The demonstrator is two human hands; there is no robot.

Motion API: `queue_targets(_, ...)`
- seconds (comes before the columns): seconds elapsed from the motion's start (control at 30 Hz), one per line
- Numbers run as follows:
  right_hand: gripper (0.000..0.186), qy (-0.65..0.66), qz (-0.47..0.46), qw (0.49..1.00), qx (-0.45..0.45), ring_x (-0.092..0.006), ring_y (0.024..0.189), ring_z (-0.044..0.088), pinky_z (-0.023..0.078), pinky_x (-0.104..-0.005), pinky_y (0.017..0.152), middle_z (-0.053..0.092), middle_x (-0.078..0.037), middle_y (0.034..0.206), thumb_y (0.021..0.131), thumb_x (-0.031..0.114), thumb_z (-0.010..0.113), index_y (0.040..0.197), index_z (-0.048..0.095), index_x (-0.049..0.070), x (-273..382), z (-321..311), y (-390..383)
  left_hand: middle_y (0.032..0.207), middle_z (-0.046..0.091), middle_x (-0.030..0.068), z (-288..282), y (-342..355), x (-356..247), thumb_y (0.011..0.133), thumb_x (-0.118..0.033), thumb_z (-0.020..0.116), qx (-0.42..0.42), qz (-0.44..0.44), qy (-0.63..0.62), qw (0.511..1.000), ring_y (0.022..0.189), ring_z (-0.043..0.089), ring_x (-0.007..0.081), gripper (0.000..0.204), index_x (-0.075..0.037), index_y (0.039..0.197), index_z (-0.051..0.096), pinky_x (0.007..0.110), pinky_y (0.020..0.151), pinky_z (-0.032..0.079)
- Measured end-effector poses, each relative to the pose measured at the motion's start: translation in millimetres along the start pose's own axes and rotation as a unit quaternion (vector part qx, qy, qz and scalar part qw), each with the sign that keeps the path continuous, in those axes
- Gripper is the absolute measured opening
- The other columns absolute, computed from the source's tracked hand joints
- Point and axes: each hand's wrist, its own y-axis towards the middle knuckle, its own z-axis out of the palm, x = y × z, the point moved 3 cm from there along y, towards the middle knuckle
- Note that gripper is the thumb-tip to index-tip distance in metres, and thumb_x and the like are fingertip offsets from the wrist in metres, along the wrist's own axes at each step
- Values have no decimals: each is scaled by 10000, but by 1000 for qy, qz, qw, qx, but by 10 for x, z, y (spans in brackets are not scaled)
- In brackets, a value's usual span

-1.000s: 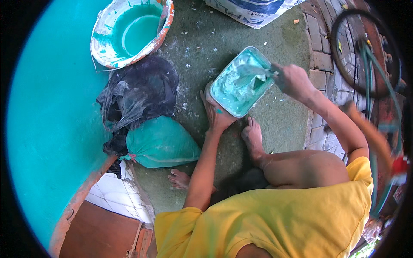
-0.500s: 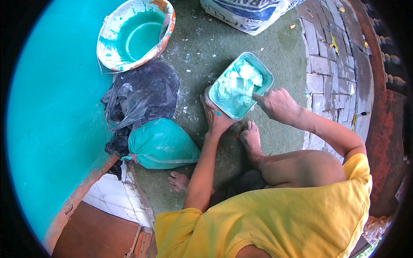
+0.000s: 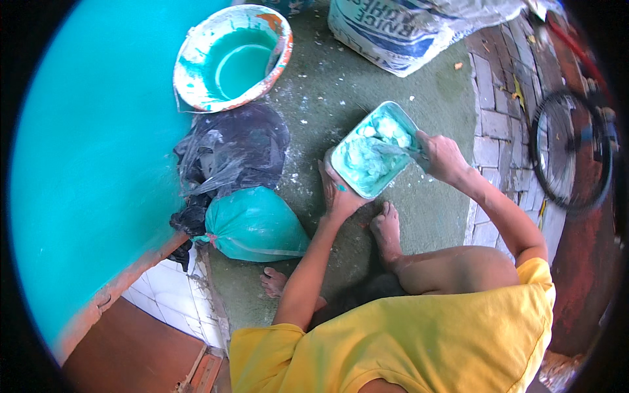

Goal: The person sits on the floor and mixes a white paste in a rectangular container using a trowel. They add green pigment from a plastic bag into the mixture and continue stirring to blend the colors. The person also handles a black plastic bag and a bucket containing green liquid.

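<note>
Turquoise paste worked in a rectangular tray on the floor

Left hand (image 3: 339,194) cups the tray's (image 3: 346,175) near corner, fingers pressed together; right hand (image 3: 443,157) has its fingers wrapped around a tool (image 3: 400,149) in lumpy, pale turquoise paste (image 3: 370,157). Beyond the left fingers: paint-smeared bucket (image 3: 196,92).

Ahead of me, at the top edge: a large white sack (image 3: 400,33) with blue print, lying on the floor. To my left: a tied teal bag (image 3: 252,226) just below a crumpled black bag (image 3: 232,154), touching.
</note>
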Motion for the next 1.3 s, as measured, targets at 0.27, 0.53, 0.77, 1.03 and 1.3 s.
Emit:
queue_targets(0.27, 146, -14, -65, 977, -203, -329, 605, 629, 482, -417, 560, 612, -155, 674, 787, 140, 682, 849, 603, 35, 335, -1620, -307, 1448, 208, 310, -788, -206, -179, 743, -213, 775, 99, 78, 74, 989, 1341, 297, 455, 1071, 45, 1469, 31, 477, 1124, 269)
queue_targets(0.53, 253, -96, -70, 931, -344, -118, 815, 576, 477, -298, 728, 648, -83, 874, 945, 200, 564, 1047, 597, -29, 79, -4155, 264, 1400, 395, 226, -2488, -348, -1085, 828, -273, 695, 407, -6, 158, 900, 1276, 435, 391, 718, -44, 1396, 321, 451, 1067, 366)
queue_targets(0.77, 281, -155, -65, 984, -58, -180, 884, 609, 487, -322, 772, 643, -109, 984, 861, 170, 617, 1088, 596, 6, -477, -3179, 1787, 1297, 519, 202, -3333, -605, -921, 842, -293, 691, 263, -87, 176, 945, 1136, 555, 362, 643, -56, 1357, 389, 435, 972, 444)
queue_targets(1.03, 290, -109, -57, 986, -111, -193, 887, 605, 485, -332, 774, 638, -116, 989, 859, 173, 617, 1095, 591, 6, -721, -2210, 1006, 994, 616, 165, -3471, -550, -182, 832, -184, 700, 109, -84, 161, 977, 824, 630, 283, 337, -26, 1095, 559, 409, 743, 507)
queue_targets(1.3, 300, -101, -31, 988, -112, -206, 889, 602, 483, -341, 775, 634, -123, 994, 857, 176, 617, 1103, 587, 7, -574, -1852, 466, 1005, 594, 142, -3581, -202, -152, 877, -163, 644, -34, -42, 215, 975, 889, 607, 298, 197, -13, 1005, 631, 383, 755, 499)
